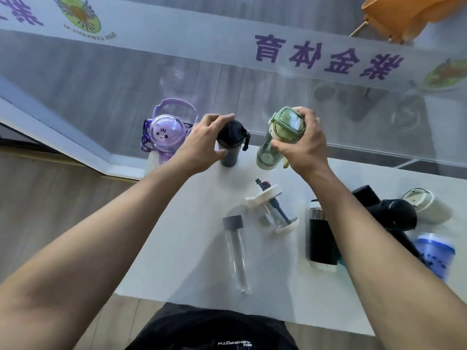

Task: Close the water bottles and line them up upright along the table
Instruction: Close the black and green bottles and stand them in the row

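A purple bottle [164, 132] with a bunny face on its lid stands upright at the table's far left. Beside it stands a dark bottle [228, 147] with a black cap, and my left hand [202, 145] wraps around its top. My right hand [303, 145] grips a green bottle [278, 140] at its lid, tilted, base near the table. A clear slim bottle [236, 253] with a grey cap lies on its side. A clear bottle [273, 210] with a white lid and a black flask [319, 238] also lie down.
On the right lie a black bottle [394, 215], a white cup [427, 208] and a blue cup [433, 256]. The white table [182, 248] ends at a glass wall behind the standing bottles. An orange chair [404, 13] is beyond the glass.
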